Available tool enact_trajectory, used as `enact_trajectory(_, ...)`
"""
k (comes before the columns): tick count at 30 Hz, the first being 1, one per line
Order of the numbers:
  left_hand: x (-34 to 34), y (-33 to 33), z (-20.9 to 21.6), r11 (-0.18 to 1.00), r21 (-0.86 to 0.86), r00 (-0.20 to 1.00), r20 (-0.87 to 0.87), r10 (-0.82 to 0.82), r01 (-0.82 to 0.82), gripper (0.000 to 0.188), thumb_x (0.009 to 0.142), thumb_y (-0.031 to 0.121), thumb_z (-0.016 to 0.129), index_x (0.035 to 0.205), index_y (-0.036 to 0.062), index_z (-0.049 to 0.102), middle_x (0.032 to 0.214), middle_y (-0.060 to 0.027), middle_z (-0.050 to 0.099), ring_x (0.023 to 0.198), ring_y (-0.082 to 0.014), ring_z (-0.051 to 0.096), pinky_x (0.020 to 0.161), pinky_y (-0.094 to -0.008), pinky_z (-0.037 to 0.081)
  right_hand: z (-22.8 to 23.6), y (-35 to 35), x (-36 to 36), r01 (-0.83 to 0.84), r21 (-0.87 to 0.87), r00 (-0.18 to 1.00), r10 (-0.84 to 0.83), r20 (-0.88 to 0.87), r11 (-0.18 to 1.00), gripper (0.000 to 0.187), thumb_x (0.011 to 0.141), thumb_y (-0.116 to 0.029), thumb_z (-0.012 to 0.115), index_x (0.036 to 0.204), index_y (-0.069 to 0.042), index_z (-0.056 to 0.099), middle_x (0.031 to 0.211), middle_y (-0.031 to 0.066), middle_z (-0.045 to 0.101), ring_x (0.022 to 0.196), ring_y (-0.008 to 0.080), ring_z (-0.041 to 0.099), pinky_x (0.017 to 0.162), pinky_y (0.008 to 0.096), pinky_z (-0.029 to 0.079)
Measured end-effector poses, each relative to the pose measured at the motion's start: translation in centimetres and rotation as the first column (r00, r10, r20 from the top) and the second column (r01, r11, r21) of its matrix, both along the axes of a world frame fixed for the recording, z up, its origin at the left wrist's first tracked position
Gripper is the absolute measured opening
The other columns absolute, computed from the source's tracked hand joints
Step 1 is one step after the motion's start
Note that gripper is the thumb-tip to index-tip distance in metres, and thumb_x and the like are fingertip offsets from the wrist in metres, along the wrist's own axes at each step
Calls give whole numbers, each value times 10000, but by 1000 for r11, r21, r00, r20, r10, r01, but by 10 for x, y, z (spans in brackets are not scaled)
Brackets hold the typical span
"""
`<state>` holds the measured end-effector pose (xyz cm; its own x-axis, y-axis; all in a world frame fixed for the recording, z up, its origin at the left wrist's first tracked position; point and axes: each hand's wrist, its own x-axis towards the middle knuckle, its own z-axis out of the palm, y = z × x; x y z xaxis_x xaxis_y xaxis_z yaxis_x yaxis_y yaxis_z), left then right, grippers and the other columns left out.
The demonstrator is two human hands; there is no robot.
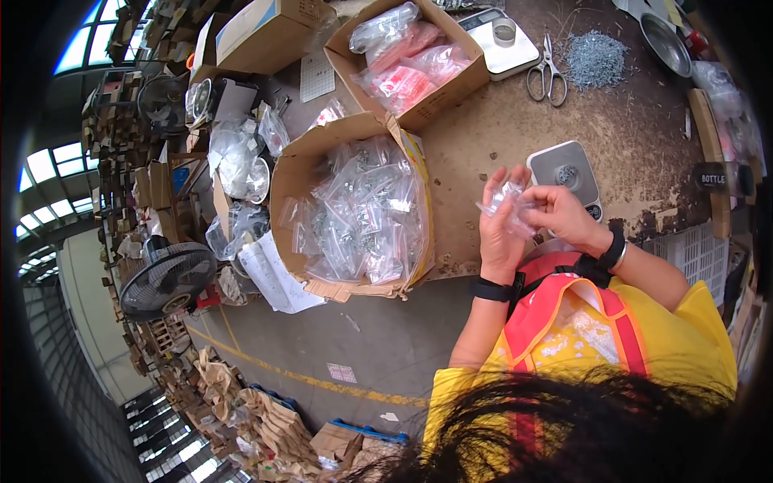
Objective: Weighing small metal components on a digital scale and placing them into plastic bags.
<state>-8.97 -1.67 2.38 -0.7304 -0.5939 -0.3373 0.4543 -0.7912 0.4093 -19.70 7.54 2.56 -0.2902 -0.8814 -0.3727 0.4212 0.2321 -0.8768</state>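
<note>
A small clear plastic bag (506, 196) is held up between my two hands, over the near edge of the workbench. My left hand (502, 241) has its fingers curled round the bag from behind. With thumb and fingers pinched together, my right hand (564, 214) grips the bag's right side. What the bag contains, if anything, is too small to tell. Just beyond my hands is a small digital scale (581, 166), with a small heap of metal screws (567, 175) on its pan. To the left, an open cardboard box (419, 233) holds many filled clear bags (354, 211).
Behind that box, another carton (455, 90) holds red and clear plastic bags. At the far side are a second scale (519, 56), scissors (548, 76), a pile of loose screws (596, 59) and a metal bowl (665, 46). A black fan (167, 279) stands left of the bench.
</note>
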Motion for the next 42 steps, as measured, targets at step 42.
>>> enact_trajectory(42, 5, -9, 23, 532, -670, 733, 668, 129, 517, 149, 932, 162, 768, 929, 61, 658, 743, 70, 549, 657, -22, 443, 538, -211, 334, 30, -10, -46, 22, 62, 995, -16, -97, 998, 246, 994, -241, 690, 885, -32, 619, 904, -9, 606, 783, 40, 598, 643, 205, 481)
